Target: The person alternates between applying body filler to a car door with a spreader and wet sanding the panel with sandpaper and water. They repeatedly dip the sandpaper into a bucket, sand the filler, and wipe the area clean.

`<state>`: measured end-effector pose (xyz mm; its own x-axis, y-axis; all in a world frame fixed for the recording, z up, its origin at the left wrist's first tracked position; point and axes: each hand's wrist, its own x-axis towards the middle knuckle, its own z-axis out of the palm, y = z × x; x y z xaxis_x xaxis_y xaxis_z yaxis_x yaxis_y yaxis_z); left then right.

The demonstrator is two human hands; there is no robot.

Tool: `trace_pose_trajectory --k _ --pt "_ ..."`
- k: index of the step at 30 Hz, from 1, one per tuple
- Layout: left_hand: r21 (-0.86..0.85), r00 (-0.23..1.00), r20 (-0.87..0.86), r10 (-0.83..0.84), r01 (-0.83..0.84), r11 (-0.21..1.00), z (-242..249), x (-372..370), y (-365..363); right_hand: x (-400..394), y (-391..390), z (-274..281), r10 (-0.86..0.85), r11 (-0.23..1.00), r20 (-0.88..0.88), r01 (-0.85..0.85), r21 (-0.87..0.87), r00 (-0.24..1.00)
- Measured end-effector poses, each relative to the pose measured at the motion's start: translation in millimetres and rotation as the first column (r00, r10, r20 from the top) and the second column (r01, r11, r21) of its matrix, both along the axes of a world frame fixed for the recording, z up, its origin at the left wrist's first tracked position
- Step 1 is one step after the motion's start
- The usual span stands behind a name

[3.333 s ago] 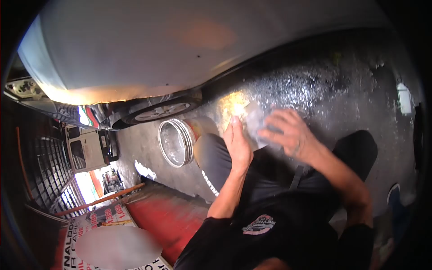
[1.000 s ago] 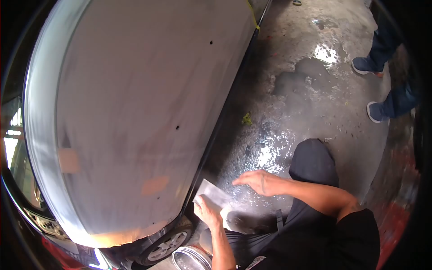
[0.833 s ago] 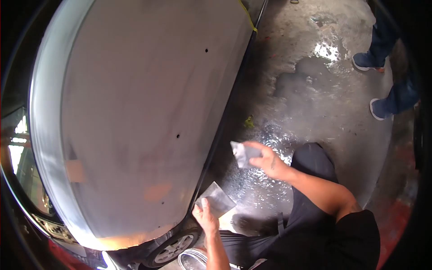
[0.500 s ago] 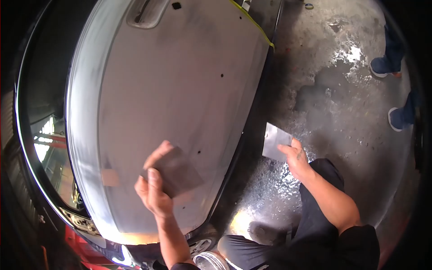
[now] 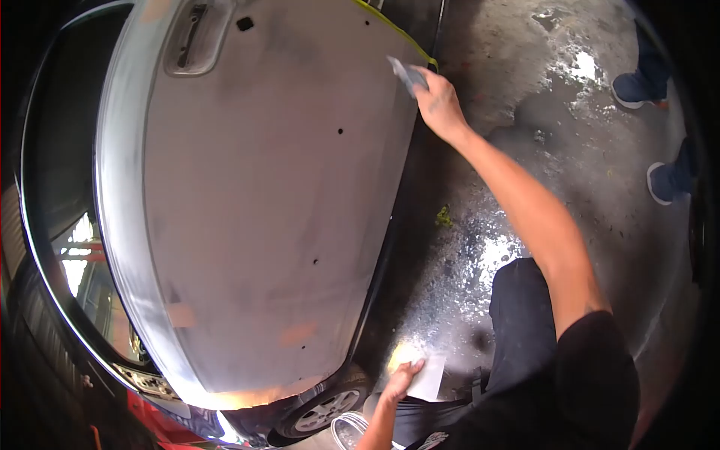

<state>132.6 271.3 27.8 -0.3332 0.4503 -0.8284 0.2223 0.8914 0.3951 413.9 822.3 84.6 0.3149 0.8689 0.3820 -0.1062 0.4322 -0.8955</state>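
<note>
My right hand [image 5: 441,105] reaches out to the upper right edge of the grey-primed car door [image 5: 247,172]. It grips a thin grey sheet [image 5: 409,76], seen nearly edge-on and overlapping the door's edge in this view. Low in the frame, my left hand [image 5: 405,380] pinches a pale flat square sheet [image 5: 429,377] beside my knee. The door surface is matt, with several small dark holes, a recessed handle [image 5: 196,37] at the top and faint orange patches [image 5: 300,332] toward the bottom.
Yellow-green tape [image 5: 397,28] runs along the door's top right edge. The car wheel [image 5: 328,411] and a white coiled or ringed object [image 5: 346,430] lie near my left arm. The concrete floor [image 5: 525,172] is wet; another person's shoes [image 5: 634,88] are at far right.
My right hand has swung up from above the floor to the door's upper edge with its sheet. My left hand has moved from over the door down and right, to beside my knee.
</note>
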Motion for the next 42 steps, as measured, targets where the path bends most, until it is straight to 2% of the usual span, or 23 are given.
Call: trace_pose_trajectory --k 1,2,3,4,5,6,7,9,11,13,15,17,21,23,26,30,32,36,38,42 --pt "-0.045 0.986 0.043 0.160 -0.158 0.986 -31 -24 -44 -4 34 -17 -0.218 0.969 0.132 0.198 0.150 0.967" --pt "-0.018 0.965 0.067 0.254 -0.253 0.967 -29 -22 -66 -3 57 -24 -0.301 0.936 0.174 0.255 0.242 0.938" --pt "0.006 0.933 0.094 0.346 -0.348 0.937 -27 -17 -82 -1 66 -24 -0.292 0.940 0.183 0.246 0.238 0.939" --pt "0.002 0.931 0.100 0.350 -0.352 0.936 -27 -15 -90 4 74 -18 -0.216 0.971 0.182 0.192 0.140 0.959" --pt "0.021 0.899 0.117 0.423 -0.428 0.904 -26 -13 -98 7 80 -12 -0.141 0.990 0.172 0.136 0.039 0.975" --pt "0.039 0.861 0.132 0.492 -0.500 0.865 -25 -14 -105 10 84 -9 -0.137 0.991 0.175 0.133 0.035 0.975" --pt "0.035 0.858 0.132 0.496 -0.505 0.863 -28 -19 -113 10 88 -6 -0.083 0.996 0.178 0.085 -0.006 0.981" --pt "0.047 0.767 0.381 0.517 -0.574 0.818 -38 -30 -115 8 95 -1 -0.029 0.998 0.182 0.037 -0.043 0.983" --pt "0.082 0.777 0.364 0.514 -0.576 0.813 -47 -26 -116 4 101 1 -0.076 0.997 0.204 0.075 0.015 0.976" --pt "0.121 0.828 0.247 0.504 -0.542 0.832 -44 -11 -113 -1 105 -4 -0.111 0.993 0.222 0.100 0.060 0.969" --pt "0.096 0.809 0.283 0.515 -0.558 0.824 -46 -17 -115 -9 108 -8 -0.148 0.986 0.240 0.124 0.111 0.960" --pt "0.072 0.790 0.317 0.526 -0.573 0.817 -50 -21 -117 -20 110 -12 -0.328 0.919 0.185 0.268 0.289 0.926" --pt "0.079 0.749 0.399 0.529 -0.603 0.794 -53 -26 -114 -16 95 -16 -0.295 0.932 0.205 0.233 0.279 0.933" --pt "0.071 0.742 0.425 0.518 -0.598 0.799 -57 -29 -114 -1 91 -10 -0.113 0.988 0.211 0.087 0.130 0.971" --pt "0.067 0.731 0.433 0.527 -0.609 0.791 -56 -28 -113 1 89 2 -0.130 0.991 0.207 0.127 0.031 0.970" --pt "0.081 0.740 0.409 0.533 -0.612 0.787 -57 -27 -119 -14 102 -9 -0.250 0.967 0.233 0.229 0.112 0.940" --pt "0.121 0.787 0.346 0.510 -0.577 0.808 -63 -29 -127 -21 95 -8 -0.327 0.928 0.217 0.269 0.257 0.920" --pt "0.143 0.792 0.366 0.489 -0.568 0.811 -64 -30 -130 -18 86 -17 -0.266 0.947 0.202 0.216 0.238 0.943" --pt "0.132 0.787 0.394 0.475 -0.559 0.818 -66 -33 -126 3 77 -14 -0.028 0.998 0.257 0.011 0.066 0.966" --pt "0.116 0.786 0.378 0.490 -0.565 0.817 -69 -34 -126 6 97 -14 -0.146 0.988 0.241 0.131 0.079 0.959"
